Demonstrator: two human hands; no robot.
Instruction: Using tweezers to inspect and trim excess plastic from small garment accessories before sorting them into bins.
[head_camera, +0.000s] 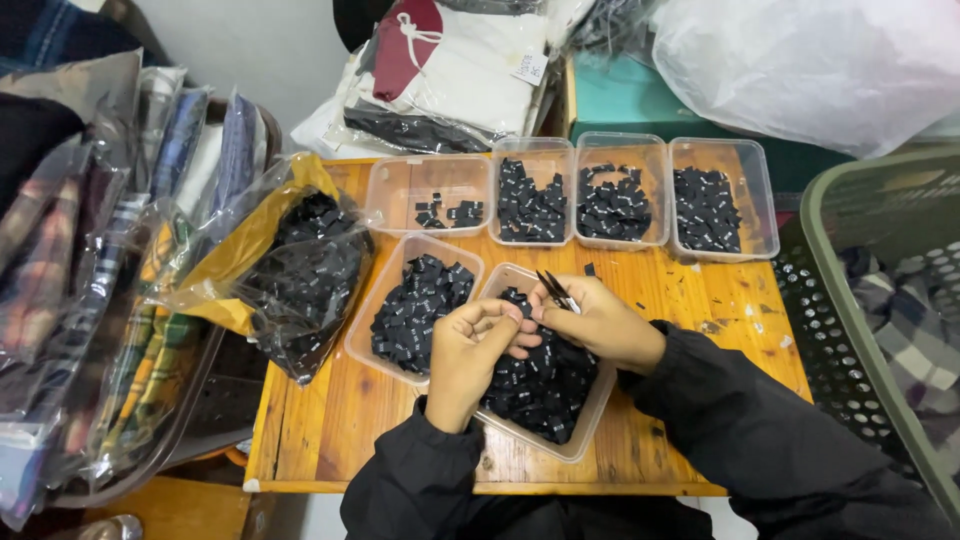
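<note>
Both hands over the near tray of black labels on the tabletop. Right hand pinches dark tweezers, its grip closed around them; left hand pinches one label at its fingertips. Sorting looks mid-step; next, a careful tweezer pick.

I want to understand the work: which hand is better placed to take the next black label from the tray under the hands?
Probably the left hand: its fingers are free above the tray of black labels, while the right hand holds small scissors.
</note>
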